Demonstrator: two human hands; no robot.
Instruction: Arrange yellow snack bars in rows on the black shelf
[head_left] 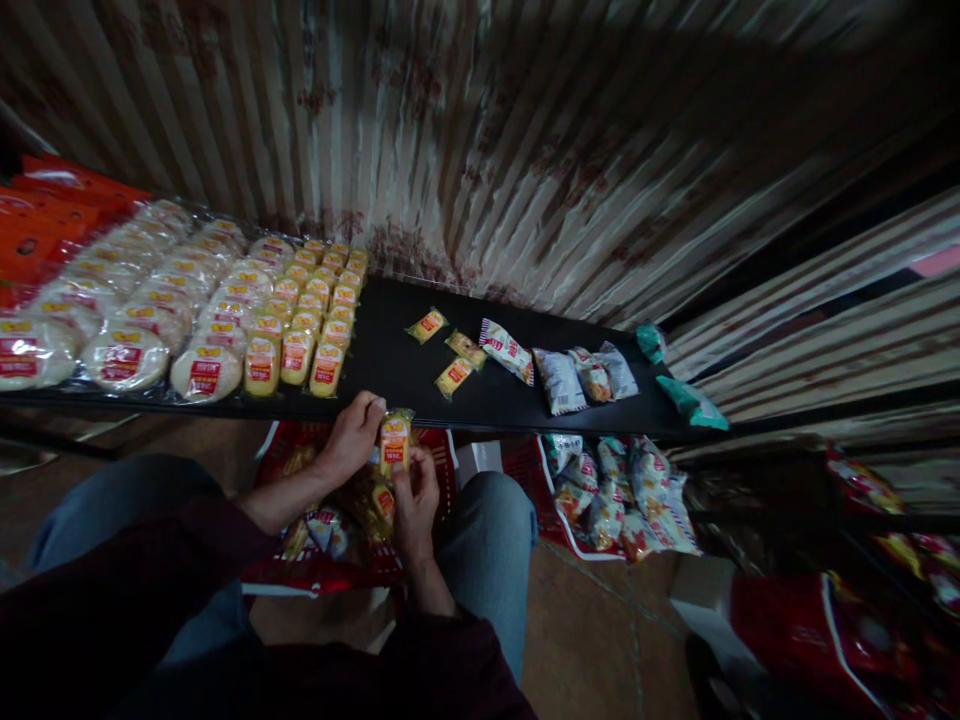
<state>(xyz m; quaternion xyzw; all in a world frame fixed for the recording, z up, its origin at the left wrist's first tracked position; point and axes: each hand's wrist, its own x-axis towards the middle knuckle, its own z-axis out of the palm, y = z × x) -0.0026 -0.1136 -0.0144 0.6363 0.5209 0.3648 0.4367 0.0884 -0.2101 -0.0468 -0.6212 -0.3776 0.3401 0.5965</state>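
Between my hands is a small yellow wrapped cake (395, 443) with a red label, held above a red basket (450, 470). My left hand (352, 436) is closed by the top left of its wrapper. The fingers of my right hand (416, 492) pinch its lower right side. Under my hands, the basket holds more yellow packs and some white-and-blue packs (330, 530). On the black shelf ahead, rows of similar yellow wrapped cakes (328, 365) stand left of my hands. Loose yellow packs (454, 376) lie farther right.
Large round wrapped flatbreads (206, 372) and orange packages (60, 215) fill the shelf's left. White snack bags (560, 381) and green bags (691, 402) lie on its right. Another red basket (544, 490) holds snack bags. A pleated curtain (450, 150) hangs behind the black shelf (390, 350).
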